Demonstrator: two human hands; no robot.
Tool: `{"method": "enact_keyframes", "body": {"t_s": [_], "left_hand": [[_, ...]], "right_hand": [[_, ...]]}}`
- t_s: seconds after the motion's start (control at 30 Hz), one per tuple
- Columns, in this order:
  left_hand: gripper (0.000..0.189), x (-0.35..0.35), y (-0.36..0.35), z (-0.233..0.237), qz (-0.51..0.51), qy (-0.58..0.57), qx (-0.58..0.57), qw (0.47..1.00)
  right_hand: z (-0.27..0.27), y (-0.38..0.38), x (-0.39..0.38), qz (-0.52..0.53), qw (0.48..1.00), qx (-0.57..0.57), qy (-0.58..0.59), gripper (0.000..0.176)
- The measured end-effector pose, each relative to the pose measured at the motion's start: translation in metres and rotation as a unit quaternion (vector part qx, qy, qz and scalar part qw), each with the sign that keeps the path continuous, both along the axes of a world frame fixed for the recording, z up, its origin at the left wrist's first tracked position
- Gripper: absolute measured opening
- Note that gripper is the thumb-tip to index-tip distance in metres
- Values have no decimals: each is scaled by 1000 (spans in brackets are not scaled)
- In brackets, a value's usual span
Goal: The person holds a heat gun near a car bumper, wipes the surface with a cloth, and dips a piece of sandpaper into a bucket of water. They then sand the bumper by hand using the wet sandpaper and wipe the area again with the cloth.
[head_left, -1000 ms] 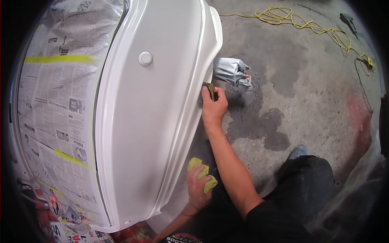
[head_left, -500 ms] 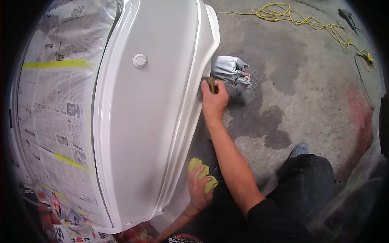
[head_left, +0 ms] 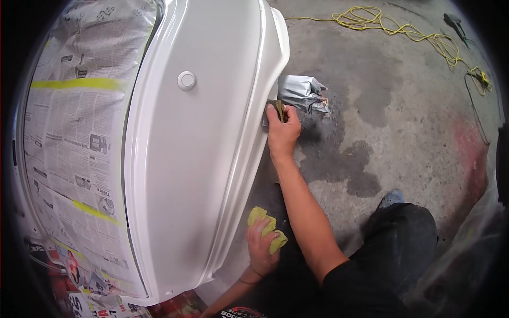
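Your right hand [head_left: 284,135] is at the right edge of the glossy off-white curved panel [head_left: 201,159], just below where that edge flares; thumb and fingers pinch a folded dark-and-tan sheet [head_left: 280,107]. The pinch seems chosen so the sheet can lie along the narrow rim; your thumb hides part of it, so full contact is uncertain. Right forearm extended, slanting up from the elbow, wrist nearly in line. Your left hand [head_left: 261,249] sits lower, beside the same edge but apart from it, fingers curled around a crumpled yellow-green cloth [head_left: 278,243], bunched, probably to be carried one-handed; elbow bent, forearm low. Printed newspaper masking [head_left: 69,127] with bright yellow tape strips lies beyond the panel's left edge, presumably shielding the surface beneath.
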State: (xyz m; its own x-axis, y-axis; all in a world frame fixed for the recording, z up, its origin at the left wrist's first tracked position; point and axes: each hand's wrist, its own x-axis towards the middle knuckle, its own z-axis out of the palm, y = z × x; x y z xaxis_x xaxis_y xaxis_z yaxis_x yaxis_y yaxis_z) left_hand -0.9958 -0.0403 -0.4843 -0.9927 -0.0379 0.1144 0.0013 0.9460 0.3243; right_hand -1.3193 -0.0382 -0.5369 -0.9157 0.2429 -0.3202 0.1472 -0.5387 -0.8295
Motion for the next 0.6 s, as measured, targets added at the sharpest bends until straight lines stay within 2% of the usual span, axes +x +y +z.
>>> {"method": "enact_keyframes", "body": {"t_s": [0.1,0.17,0.27,0.43,0.6], "left_hand": [[38,0,-5,-8,0,16,23,1000],[37,-4,-2,-2,-9,9,10,1000],[36,-1,-1,-2,-10,4,0,1000],[35,-4,-2,-3,-11,12,3,1000],[34,0,-3,-5,-12,17,0,1000]], "right_hand": [[4,-3,21,-20,1000,10,11,25],[-4,-15,29,-21,999,-39,1,27],[8,2,12,-6,1000,13,-3,27],[3,-12,25,-44,999,-3,14,26],[1,4,7,4,1000,18,-2,28]]}}
